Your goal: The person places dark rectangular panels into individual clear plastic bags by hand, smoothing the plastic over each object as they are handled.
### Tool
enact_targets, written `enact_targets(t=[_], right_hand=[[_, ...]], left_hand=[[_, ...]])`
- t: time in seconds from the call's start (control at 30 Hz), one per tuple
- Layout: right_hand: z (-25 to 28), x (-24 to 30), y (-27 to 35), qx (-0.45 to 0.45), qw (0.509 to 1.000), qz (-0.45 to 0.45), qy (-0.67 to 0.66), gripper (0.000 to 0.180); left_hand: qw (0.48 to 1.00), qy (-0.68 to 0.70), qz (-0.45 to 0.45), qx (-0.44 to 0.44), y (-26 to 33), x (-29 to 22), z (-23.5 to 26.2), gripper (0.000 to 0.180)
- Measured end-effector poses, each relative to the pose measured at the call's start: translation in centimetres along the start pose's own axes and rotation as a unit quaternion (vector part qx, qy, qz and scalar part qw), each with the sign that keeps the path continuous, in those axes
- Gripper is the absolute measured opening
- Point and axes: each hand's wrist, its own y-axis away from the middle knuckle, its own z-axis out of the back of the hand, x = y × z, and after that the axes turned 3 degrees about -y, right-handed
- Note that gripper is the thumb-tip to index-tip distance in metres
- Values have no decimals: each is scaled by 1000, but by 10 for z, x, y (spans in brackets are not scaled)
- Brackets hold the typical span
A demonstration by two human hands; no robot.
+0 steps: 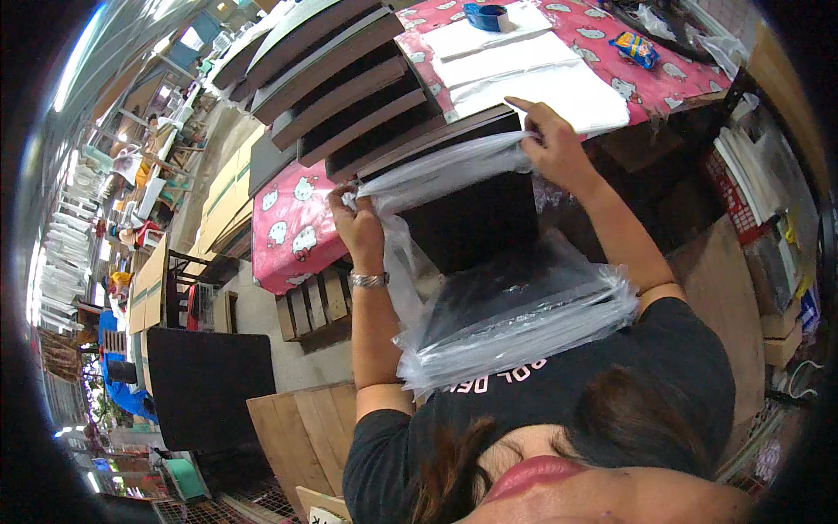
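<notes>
In the middle of the frame, the left hand (358, 229) pinches one side of a thin, see-through plastic bag (445, 164). The right hand (556, 150) pinches the other side, its pointing finger sticking out. Lower down, a pile of clear plastic bags (524, 327) lies near the black shirt (611, 384). Flat dark boards (345, 109) are stacked at the top, left of some white sheets (541, 92).

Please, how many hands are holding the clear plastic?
2: the left hand at the left end of the clear plastic's upper edge, the right hand at its right end.
</notes>
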Motion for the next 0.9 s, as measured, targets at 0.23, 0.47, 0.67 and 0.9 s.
enact_targets(t=[0.23, 0.47, 0.67, 0.9], right_hand=[[26, 4, 33, 29, 996, 80, -5, 30], [44, -19, 20, 183, 820, -316, -440, 21], [1, -208, 136, 250, 788, -423, -372, 19], [-44, -207, 136, 460, 841, -279, 65, 32]], left_hand=[[963, -238, -93, 83, 61, -37, 24, 61], [915, 149, 183, 327, 25, -25, 59, 9], [747, 173, 438, 470, 72, 113, 33, 9], [821, 94, 453, 335, 146, 212, 36, 17]])
